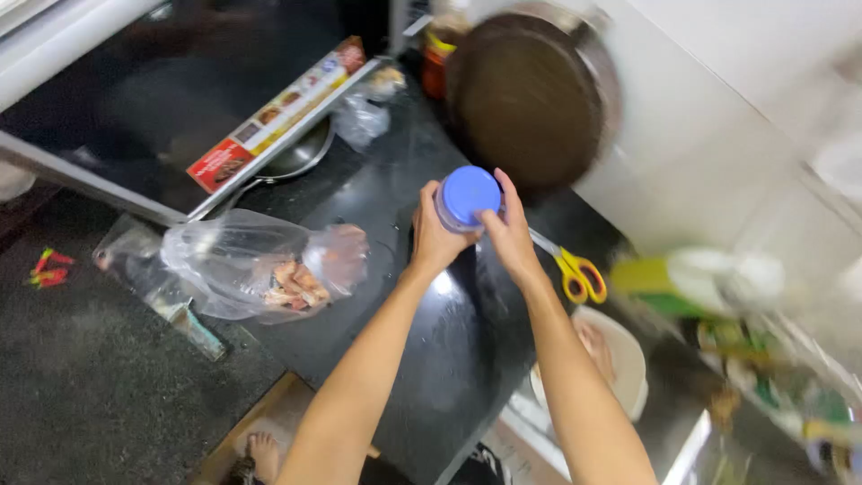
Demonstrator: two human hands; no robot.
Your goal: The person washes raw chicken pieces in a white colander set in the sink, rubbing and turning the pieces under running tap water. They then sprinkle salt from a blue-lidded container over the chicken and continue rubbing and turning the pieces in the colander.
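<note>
A small clear jar with a blue lid (468,196) stands on the black counter (449,359). My left hand (435,235) wraps the jar's side from the left. My right hand (509,235) grips it from the right, thumb up by the lid's rim. Both forearms reach in from the bottom of the view.
A round dark wooden board (530,94) leans against the wall behind the jar. Yellow-handled scissors (575,272) lie right of my hands. A clear plastic bag with meat (260,265), a long red-and-white box (278,112), a steel pan (301,154) and a white bowl (620,359) sit around.
</note>
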